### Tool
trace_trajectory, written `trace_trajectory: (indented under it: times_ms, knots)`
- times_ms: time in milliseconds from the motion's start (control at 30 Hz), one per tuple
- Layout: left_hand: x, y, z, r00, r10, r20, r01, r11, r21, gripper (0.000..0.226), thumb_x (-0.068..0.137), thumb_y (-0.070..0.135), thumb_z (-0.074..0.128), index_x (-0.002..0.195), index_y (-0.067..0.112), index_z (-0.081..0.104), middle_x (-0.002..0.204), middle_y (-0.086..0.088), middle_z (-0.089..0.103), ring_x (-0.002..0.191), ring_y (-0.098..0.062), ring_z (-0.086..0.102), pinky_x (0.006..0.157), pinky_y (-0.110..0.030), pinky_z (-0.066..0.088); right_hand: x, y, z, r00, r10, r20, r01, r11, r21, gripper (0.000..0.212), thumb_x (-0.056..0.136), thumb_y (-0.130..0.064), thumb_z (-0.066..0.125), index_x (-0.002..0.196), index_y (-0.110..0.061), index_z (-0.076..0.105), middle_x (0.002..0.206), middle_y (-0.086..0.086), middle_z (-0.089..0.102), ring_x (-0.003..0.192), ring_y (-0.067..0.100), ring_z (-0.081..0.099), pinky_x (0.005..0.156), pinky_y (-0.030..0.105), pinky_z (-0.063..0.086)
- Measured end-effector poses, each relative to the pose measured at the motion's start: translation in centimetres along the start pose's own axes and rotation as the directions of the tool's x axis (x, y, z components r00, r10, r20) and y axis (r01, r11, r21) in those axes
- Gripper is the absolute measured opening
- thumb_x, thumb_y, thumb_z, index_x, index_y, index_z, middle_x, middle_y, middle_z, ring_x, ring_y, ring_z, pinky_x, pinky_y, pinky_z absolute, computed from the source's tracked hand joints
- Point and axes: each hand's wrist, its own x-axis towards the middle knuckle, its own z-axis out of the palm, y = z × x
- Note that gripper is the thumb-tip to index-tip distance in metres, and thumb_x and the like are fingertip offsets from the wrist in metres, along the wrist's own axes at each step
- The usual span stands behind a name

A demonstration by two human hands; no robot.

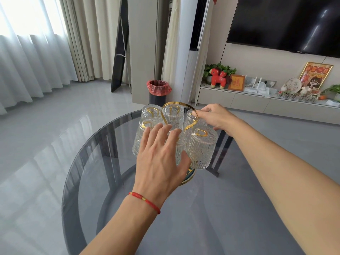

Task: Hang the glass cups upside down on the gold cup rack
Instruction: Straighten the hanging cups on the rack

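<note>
The gold cup rack (pixel 179 104), with a looped gold handle on top, stands on a round smoked-glass table (pixel 211 208). Several ribbed glass cups hang upside down on its prongs, among them a front right cup (pixel 201 150) and a back cup (pixel 173 115). My left hand (pixel 161 157) rests with spread fingers over the front cup, partly hiding it. My right hand (pixel 216 116) reaches to the rack's right side, its fingertips at the handle loop and the back right cup (pixel 191 119). The rack's round base (pixel 189 176) peeks out below my left hand.
A bin with a red bag (pixel 158 91) stands on the floor behind the table. A low TV cabinet (pixel 257 103) with ornaments runs along the right wall under a dark screen. Curtains line the left side. The table's near half holds only my forearms.
</note>
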Motion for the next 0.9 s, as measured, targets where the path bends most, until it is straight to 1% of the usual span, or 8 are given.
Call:
trace_trajectory:
  times_ms: [133, 233, 300, 500, 633, 733, 800, 900]
  knots:
    - [-0.03, -0.11, -0.10, 1.000, -0.011, -0.019, 0.011, 1.000, 0.008, 0.048, 0.085, 0.036, 0.059, 0.127, 0.015, 0.065, 0.133, -0.007, 0.066, 0.140, -0.034, 0.049, 0.119, -0.054, 0.036, 0.15, 0.16, -0.24, 0.999, 0.045, 0.016, -0.045, 0.999, 0.018, 0.080, 0.087, -0.055, 0.071, 0.138, 0.005, 0.058, 0.141, 0.030, 0.058, 0.124, 0.044, 0.059, 0.097, 0.055, 0.056]
    - [-0.03, -0.18, -0.12, 1.000, -0.014, -0.028, 0.014, 1.000, 0.017, 0.047, 0.085, 0.036, 0.062, 0.127, 0.016, 0.066, 0.133, -0.006, 0.066, 0.141, -0.034, 0.049, 0.121, -0.055, 0.034, 0.27, 0.23, -0.25, 0.995, 0.094, 0.040, -0.095, 0.995, 0.005, 0.075, 0.085, -0.059, 0.069, 0.132, -0.001, 0.064, 0.128, 0.022, 0.065, 0.111, 0.034, 0.064, 0.094, 0.048, 0.058]
    - [-0.05, -0.20, -0.14, 0.999, -0.020, -0.035, 0.020, 1.000, 0.016, 0.047, 0.084, 0.036, 0.063, 0.126, 0.017, 0.066, 0.133, -0.006, 0.066, 0.141, -0.034, 0.049, 0.121, -0.056, 0.033, 0.45, 0.28, -0.23, 0.993, 0.109, 0.052, -0.109, 0.994, -0.007, 0.068, 0.082, -0.062, 0.069, 0.124, -0.009, 0.068, 0.121, 0.013, 0.066, 0.108, 0.028, 0.064, 0.095, 0.048, 0.058]
    - [0.02, -0.40, -0.26, 0.999, -0.042, -0.015, 0.042, 0.999, 0.022, 0.048, 0.084, 0.039, 0.061, 0.128, 0.018, 0.066, 0.135, -0.006, 0.065, 0.143, -0.033, 0.048, 0.121, -0.056, 0.032, 0.96, 0.24, -0.30, 0.988, 0.151, 0.035, -0.150, 0.989, -0.009, 0.051, 0.078, -0.058, 0.069, 0.111, -0.020, 0.062, 0.123, 0.007, 0.063, 0.105, 0.025, 0.063, 0.095, 0.049, 0.058]
    - [0.01, -0.43, -0.39, 0.999, -0.046, -0.007, 0.046, 0.999, 0.018, 0.049, 0.085, 0.039, 0.061, 0.128, 0.018, 0.065, 0.135, -0.006, 0.065, 0.142, -0.032, 0.048, 0.121, -0.055, 0.032, 0.72, -0.04, -0.43, 0.983, 0.178, 0.045, -0.178, 0.984, 0.002, 0.060, 0.078, -0.057, 0.067, 0.123, -0.018, 0.062, 0.124, 0.007, 0.062, 0.106, 0.026, 0.063, 0.096, 0.049, 0.057]
    - [0.03, -0.40, -0.50, 0.999, -0.048, 0.009, 0.047, 0.999, 0.020, 0.050, 0.085, 0.041, 0.060, 0.130, 0.018, 0.065, 0.137, -0.005, 0.065, 0.143, -0.032, 0.047, 0.122, -0.055, 0.032, 0.74, -0.09, -0.45, 0.986, 0.166, 0.029, -0.166, 0.986, -0.007, 0.058, 0.076, -0.056, 0.067, 0.119, -0.017, 0.063, 0.123, 0.009, 0.064, 0.107, 0.027, 0.064, 0.096, 0.050, 0.058]
    - [0.04, -0.41, -0.60, 0.999, -0.050, 0.019, 0.050, 0.999, 0.022, 0.052, 0.085, 0.043, 0.059, 0.131, 0.019, 0.064, 0.138, -0.005, 0.064, 0.144, -0.032, 0.046, 0.123, -0.055, 0.031, 0.83, -0.15, -0.46, 0.989, 0.147, 0.002, -0.147, 0.989, -0.008, 0.056, 0.078, -0.053, 0.069, 0.115, -0.011, 0.067, 0.120, 0.013, 0.067, 0.106, 0.028, 0.066, 0.095, 0.049, 0.058]
    - [0.05, -0.39, -0.78, 0.997, -0.064, 0.033, 0.063, 0.998, 0.025, 0.054, 0.086, 0.047, 0.056, 0.133, 0.021, 0.063, 0.140, -0.004, 0.063, 0.146, -0.031, 0.044, 0.125, -0.054, 0.027, 0.79, -0.39, -0.51, 0.996, 0.075, -0.049, -0.076, 0.997, -0.032, 0.056, 0.086, -0.041, 0.073, 0.121, 0.003, 0.070, 0.105, 0.020, 0.070, 0.100, 0.032, 0.065, 0.086, 0.039, 0.055]
